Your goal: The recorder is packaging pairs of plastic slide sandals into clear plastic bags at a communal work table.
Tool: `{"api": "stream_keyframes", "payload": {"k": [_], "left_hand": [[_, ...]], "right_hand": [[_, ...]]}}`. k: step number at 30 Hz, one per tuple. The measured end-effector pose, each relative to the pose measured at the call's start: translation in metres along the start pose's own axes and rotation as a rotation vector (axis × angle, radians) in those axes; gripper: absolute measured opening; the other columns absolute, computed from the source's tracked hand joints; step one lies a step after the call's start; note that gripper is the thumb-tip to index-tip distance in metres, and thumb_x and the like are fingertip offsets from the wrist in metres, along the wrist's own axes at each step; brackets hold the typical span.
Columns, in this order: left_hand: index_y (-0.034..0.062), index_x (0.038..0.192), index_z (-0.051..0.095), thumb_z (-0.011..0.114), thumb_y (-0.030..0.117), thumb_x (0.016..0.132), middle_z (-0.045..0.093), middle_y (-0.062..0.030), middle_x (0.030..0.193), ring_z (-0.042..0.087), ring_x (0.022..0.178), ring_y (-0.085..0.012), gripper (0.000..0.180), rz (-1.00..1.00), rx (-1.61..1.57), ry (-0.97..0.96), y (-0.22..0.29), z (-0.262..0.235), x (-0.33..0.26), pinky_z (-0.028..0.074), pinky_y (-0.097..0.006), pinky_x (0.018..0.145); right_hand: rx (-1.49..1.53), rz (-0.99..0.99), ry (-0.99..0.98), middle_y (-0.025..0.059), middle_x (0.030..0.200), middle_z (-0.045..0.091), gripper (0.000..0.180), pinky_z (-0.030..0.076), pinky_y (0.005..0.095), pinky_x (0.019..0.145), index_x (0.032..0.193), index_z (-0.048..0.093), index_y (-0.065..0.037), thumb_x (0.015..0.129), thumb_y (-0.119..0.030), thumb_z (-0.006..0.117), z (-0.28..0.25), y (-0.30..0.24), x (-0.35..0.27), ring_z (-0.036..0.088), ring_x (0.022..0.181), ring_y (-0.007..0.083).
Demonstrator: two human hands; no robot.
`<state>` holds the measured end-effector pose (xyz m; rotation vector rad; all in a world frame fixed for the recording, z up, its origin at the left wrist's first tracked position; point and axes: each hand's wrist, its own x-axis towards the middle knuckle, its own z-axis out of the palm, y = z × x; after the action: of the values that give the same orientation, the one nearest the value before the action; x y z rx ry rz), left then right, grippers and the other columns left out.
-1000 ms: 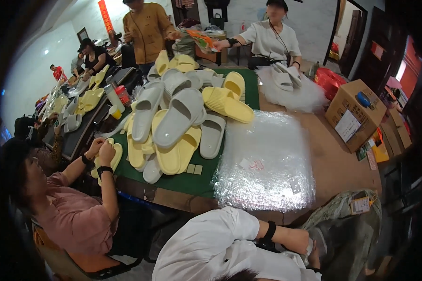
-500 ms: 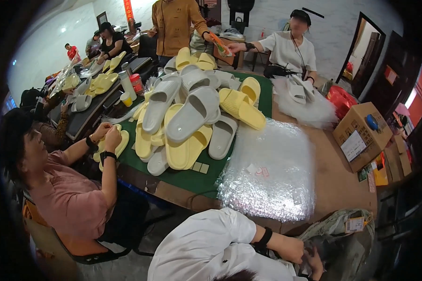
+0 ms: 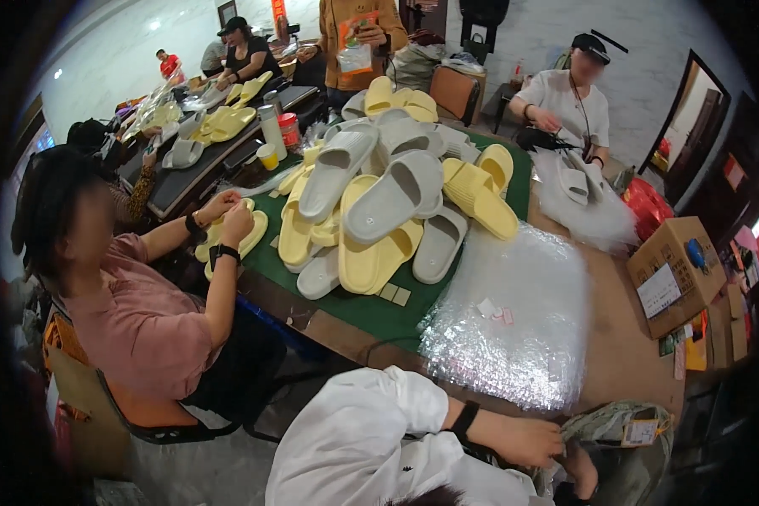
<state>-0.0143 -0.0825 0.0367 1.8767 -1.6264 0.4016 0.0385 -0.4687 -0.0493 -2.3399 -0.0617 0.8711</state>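
Observation:
At the lower right, my left hand [image 3: 524, 440] extends from a white sleeve with a black wristband. Its fingers are curled at the near rim of a greyish-green sack [image 3: 605, 417]; what they hold, if anything, is hidden. Just below and to the right is my right hand [image 3: 580, 474], dark and partly hidden at the sack's mouth, so its grip is unclear. A pale tag [image 3: 640, 433] hangs on the sack's far rim. Beyond my left arm, a stack of clear bubble-wrap sheets [image 3: 506, 337] lies on the brown table [image 3: 620, 363].
A heap of grey slippers [image 3: 394, 196] and yellow slippers [image 3: 481, 198] covers a green mat [image 3: 312, 291]. To the left, a person in pink [image 3: 156, 337] handles yellow slippers. Another sits across the table. A cardboard box [image 3: 676, 274] stands at the right edge.
The view has shifted, so the table appears further right. My hands have moved slightly right at the sack. The standing person now holds the orange-and-clear packet; the seated person's reaching arm has drawn back.

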Motion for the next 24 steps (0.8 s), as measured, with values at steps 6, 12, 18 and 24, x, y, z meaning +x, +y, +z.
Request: {"api": "stream_keyframes", "payload": {"k": [6,12,18,24], "left_hand": [[0.004,0.116,0.054,0.062,0.028,0.079,0.052,-0.0213,0.116,0.048,0.109,-0.0356,0.046,-0.505,0.162,-0.046,-0.003,-0.055,-0.08,0.038,-0.042,0.095],[0.0116,0.131,0.046,0.062,0.029,0.081,0.038,-0.0246,0.134,0.036,0.125,-0.0391,0.055,-0.875,0.434,-0.034,-0.018,-0.066,-0.151,0.031,-0.047,0.102],[0.0131,0.135,0.04,0.061,0.034,0.083,0.03,-0.0217,0.141,0.028,0.13,-0.0406,0.059,-1.131,0.511,-0.087,-0.015,-0.044,-0.167,0.025,-0.059,0.102],[0.0112,0.135,0.039,0.058,0.037,0.085,0.027,-0.0223,0.143,0.019,0.134,-0.0413,0.06,-1.152,0.472,-0.022,-0.023,-0.026,-0.167,0.013,-0.059,0.106]], "right_hand": [[-0.472,-0.307,0.484,0.0238,0.11,0.058,0.037,0.043,0.0415,0.089,0.117,0.053,0.003,0.082,-0.007,0.06,0.007,-0.21,-0.059,0.054,0.103,0.0397],[-0.28,-0.707,0.397,0.0208,0.136,0.039,0.047,0.034,0.0419,0.101,0.127,0.047,-0.004,0.082,-0.008,0.061,0.074,-0.282,0.004,0.04,0.122,0.0385],[-0.718,-0.762,0.363,0.0148,0.145,0.03,0.069,0.019,0.0512,0.109,0.141,0.031,-0.015,0.084,-0.041,0.059,0.162,-0.3,0.076,0.027,0.134,0.0339],[-0.578,-0.842,0.515,0.0108,0.145,0.033,0.065,0.017,0.0503,0.11,0.14,0.035,-0.016,0.086,-0.048,0.052,0.186,-0.28,0.095,0.029,0.134,0.0298]]}}
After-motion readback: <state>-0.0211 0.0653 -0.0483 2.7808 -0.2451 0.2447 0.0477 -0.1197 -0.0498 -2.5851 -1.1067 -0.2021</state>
